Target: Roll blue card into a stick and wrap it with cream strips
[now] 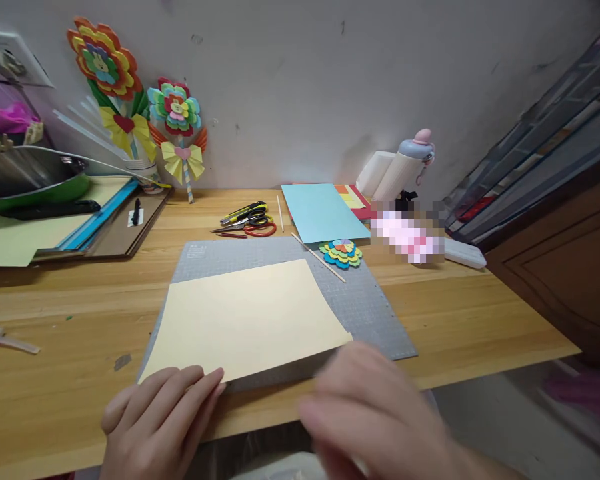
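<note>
A pale yellow sheet of paper point(245, 320) lies over a grey cutting mat point(380, 327). Its near right corner is slightly raised, with a narrow turned-up bit. My left hand point(155, 420) is closed at the sheet's near left edge, fingertips on the paper and thumb close below the index finger. Close to the near right corner is my right hand point(375, 407), smeared by motion, its fingers bent. Whether it touches the sheet I cannot tell. Beyond the sheet, a thin wooden stick point(325, 261) and a layered paper flower point(342, 253) lie on the mat.
Scissors point(257, 229) and a yellow-black cutter point(243, 212) lie behind the mat. Blue paper point(320, 210) covers red sheets. Two standing paper flowers point(105, 63) and a metal pot point(25, 173) are at left. A bottle point(403, 167) leans by the wall.
</note>
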Tool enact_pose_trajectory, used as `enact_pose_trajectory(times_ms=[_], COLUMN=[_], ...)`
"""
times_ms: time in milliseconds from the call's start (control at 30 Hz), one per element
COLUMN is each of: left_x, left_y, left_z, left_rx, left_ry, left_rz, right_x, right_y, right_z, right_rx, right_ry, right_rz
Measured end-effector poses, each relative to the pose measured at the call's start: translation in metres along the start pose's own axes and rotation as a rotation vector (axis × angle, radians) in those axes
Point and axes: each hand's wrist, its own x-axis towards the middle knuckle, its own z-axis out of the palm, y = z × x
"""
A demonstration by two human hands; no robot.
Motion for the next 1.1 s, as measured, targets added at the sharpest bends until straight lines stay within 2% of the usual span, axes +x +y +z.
enact_pose_trajectory(times_ms=[133,267,333,433,567,800,1033,1100], left_x=[0.0,0.009,0.018,0.03,0.038,0.027,-0.006,-0.016], left_y=[-0.002,0.007,0.015,0.028,0.031,0.006,-0.027,-0.038], left_z=[0.001,0.001,0.001,0.002,0.001,-0.016,-0.036,-0.042], left_rx=[0.006,-0.036,-0.046,-0.048,-0.045,-0.004,0.06,0.068], left_ry=[0.032,0.052,0.034,0.033,0.024,-0.055,-0.026,-0.063], left_rz=[0.083,0.024,0.003,0.046,0.106,0.199,0.172,0.183], right_x=[0.005,-0.004,-0.004,0.002,0.008,0.006,0.002,0.0], right_y=[0.01,0.018,0.018,0.014,0.012,0.019,0.025,0.027], right_z=[0.046,0.07,0.071,0.067,0.063,0.058,0.059,0.059], right_rx=[0.092,0.132,0.153,0.154,0.158,0.156,0.175,0.18], right_ry=[-0.148,-0.099,-0.076,-0.048,-0.028,0.008,0.016,0.013], right_rz=[-0.037,-0.067,-0.096,-0.146,-0.185,-0.221,-0.229,-0.229])
